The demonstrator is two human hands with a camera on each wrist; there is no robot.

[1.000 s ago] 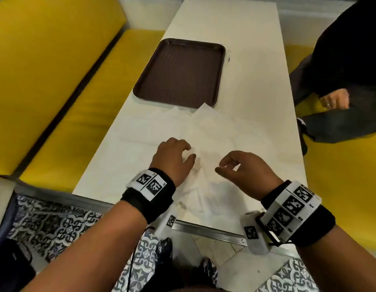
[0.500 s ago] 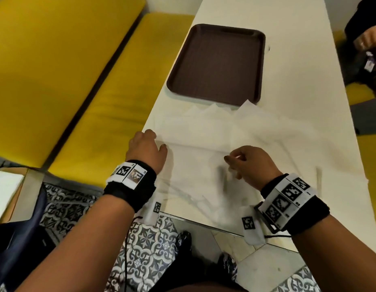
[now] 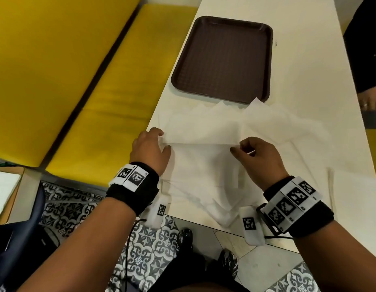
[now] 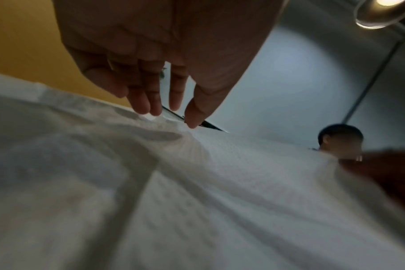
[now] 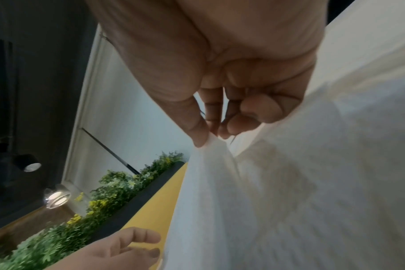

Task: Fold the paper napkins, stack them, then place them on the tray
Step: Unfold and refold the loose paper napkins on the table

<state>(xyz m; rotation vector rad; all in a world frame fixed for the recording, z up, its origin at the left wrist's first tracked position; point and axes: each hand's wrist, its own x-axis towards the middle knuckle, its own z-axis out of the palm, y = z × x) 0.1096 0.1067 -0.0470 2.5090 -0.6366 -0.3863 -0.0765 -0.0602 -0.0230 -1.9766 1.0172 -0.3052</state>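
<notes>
Both hands are working the top napkin (image 3: 204, 131) right now, lifting its near edge off the loose spread of napkins (image 3: 204, 186) lying across the near half of the counter (image 3: 309, 60). The right hand (image 3: 258, 159) is pinching the right end of that edge between thumb and fingers (image 5: 214, 117), the other fingers curled in behind; the wrist view is showing the sheet gathering into a soft peak at the pinch. The left hand (image 3: 150, 150) is taking the left end, at nine o'clock from the right hand. Its fingers (image 4: 142, 102) are pointing down fairly straight with the tips on the paper, but whether thumb and finger are actually closing on the sheet I cannot tell.

This is thin, featherlight tissue, by the look of it: it is sagging between the two hands, wrinkling, and showing no stiffness at all. It will probably tear if tugged and drift if let go, so the corners are the place to hold, lightly, with both ends travelling together to keep the edge straight.

The brown tray (image 3: 223, 60) is waiting at twelve o'clock, just beyond the far napkin tips, with nothing on it yet. No fold looks finished.
</notes>
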